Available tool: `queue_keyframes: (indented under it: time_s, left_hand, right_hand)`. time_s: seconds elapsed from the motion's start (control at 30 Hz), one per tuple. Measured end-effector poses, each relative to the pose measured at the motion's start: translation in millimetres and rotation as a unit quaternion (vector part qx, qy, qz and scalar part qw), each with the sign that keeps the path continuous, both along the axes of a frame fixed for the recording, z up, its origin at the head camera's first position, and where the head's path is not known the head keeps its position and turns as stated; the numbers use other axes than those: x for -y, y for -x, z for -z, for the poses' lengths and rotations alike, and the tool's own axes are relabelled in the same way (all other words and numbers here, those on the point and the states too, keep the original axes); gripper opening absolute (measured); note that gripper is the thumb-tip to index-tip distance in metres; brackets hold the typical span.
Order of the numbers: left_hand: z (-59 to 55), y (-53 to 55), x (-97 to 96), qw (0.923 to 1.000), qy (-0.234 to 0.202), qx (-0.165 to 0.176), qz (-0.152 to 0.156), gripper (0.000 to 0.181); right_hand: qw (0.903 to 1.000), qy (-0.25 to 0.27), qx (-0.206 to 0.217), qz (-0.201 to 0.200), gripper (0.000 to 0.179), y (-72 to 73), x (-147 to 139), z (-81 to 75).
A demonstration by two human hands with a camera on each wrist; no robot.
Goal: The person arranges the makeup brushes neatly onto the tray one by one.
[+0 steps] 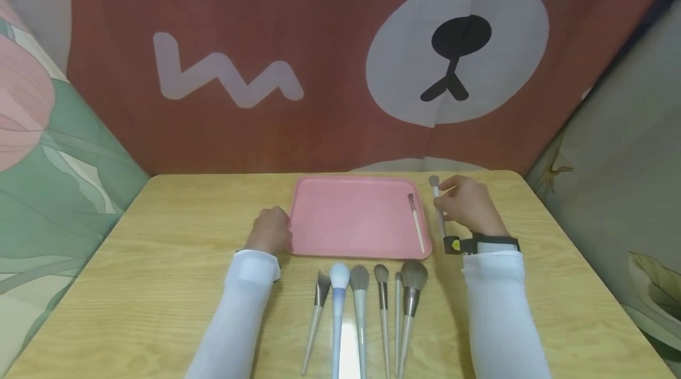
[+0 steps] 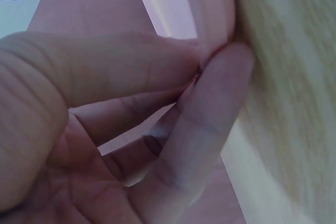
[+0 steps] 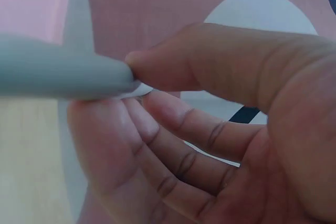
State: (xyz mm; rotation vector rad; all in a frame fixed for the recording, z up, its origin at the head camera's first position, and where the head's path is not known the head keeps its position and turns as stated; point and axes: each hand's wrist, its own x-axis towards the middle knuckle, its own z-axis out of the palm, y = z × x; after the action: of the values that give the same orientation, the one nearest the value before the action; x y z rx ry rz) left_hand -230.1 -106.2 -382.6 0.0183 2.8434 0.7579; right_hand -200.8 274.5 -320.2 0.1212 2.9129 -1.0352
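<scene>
At the pink tray's (image 1: 346, 216) left edge, my left hand (image 1: 269, 230) pinches the rim between thumb and fingers; the left wrist view shows the pinch close up. Just off the tray's right side, my right hand (image 1: 470, 204) holds a makeup brush (image 1: 435, 188) between thumb and fingertips. Its bristles point away from me, and its pale handle (image 3: 58, 72) fills the left of the right wrist view. One small makeup brush (image 1: 417, 225) lies in the tray along its right side, bristles at the far end.
Several makeup brushes lie in a row on the wooden table (image 1: 159, 284) in front of the tray, among them an angled brush (image 1: 321, 290), a blue one (image 1: 338, 302) and a large fluffy one (image 1: 413, 278). A brown bear-patterned cloth (image 1: 319, 136) hangs behind the table.
</scene>
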Motion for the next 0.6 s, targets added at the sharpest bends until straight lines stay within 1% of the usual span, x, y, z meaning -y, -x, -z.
queue_keyframes:
  time_s: [0.1, 0.2, 0.33, 0.43, 0.6]
  left_hand:
    - [1.3, -0.4, -0.4, 1.0, -0.004, 0.001, 0.001, 0.015]
    - [0.6, -0.7, -1.0, 1.0, -0.007, -0.002, -0.001, 0.016]
    - [0.0, -1.8, -0.7, 0.9999, -0.008, -0.006, -0.003, 0.014]
    - [-0.9, -1.5, -1.0, 0.9999, -0.015, -0.004, -0.006, 0.016]
    - [-0.8, 0.7, 0.3, 0.9997, -0.021, 0.0, -0.014, 0.027]
  right_hand:
    - [1.0, 0.004, -0.003, 0.003, 0.049, 5.0, 0.1, -1.1]
    - [0.9998, 0.017, -0.004, 0.006, 0.048, 12.3, 4.5, 2.2]
    - [0.999, 0.04, 0.013, 0.017, 0.049, 24.5, 15.2, 15.7]
    - [0.9989, 0.035, 0.022, 0.024, 0.049, 33.0, 23.3, 25.7]
    - [0.9991, 0.014, 0.032, 0.023, 0.046, 43.4, 34.8, 38.2]
